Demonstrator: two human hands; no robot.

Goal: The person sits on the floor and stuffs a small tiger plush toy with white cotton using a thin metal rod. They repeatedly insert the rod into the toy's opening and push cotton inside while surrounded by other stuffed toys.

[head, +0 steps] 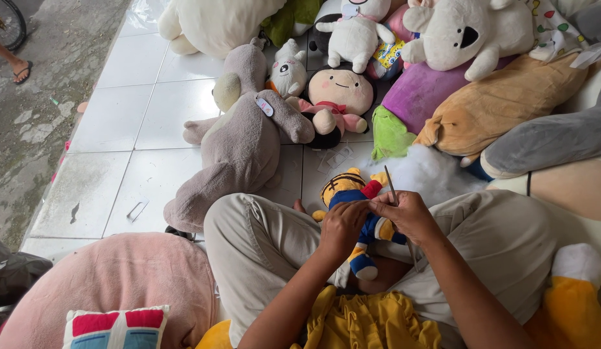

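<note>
2 bare hands meet over 1 small plush doll, striped orange head, blue body, lying on the lap: left hand pinches its fabric, right hand grips 1 thin metal rod. 1 fluffy white stuffing clump lies just beside; 1 large grey plush sprawls on glossy white tiles.

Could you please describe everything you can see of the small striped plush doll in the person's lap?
The small plush doll has a yellow head with dark stripes, a blue body, a red patch at the neck and blue-and-yellow feet. It looks like soft fabric. It lies tilted across the person's lap, head toward the tiled floor. The left hand grips its middle; the right hand touches its side, holding a thin stick.
</note>
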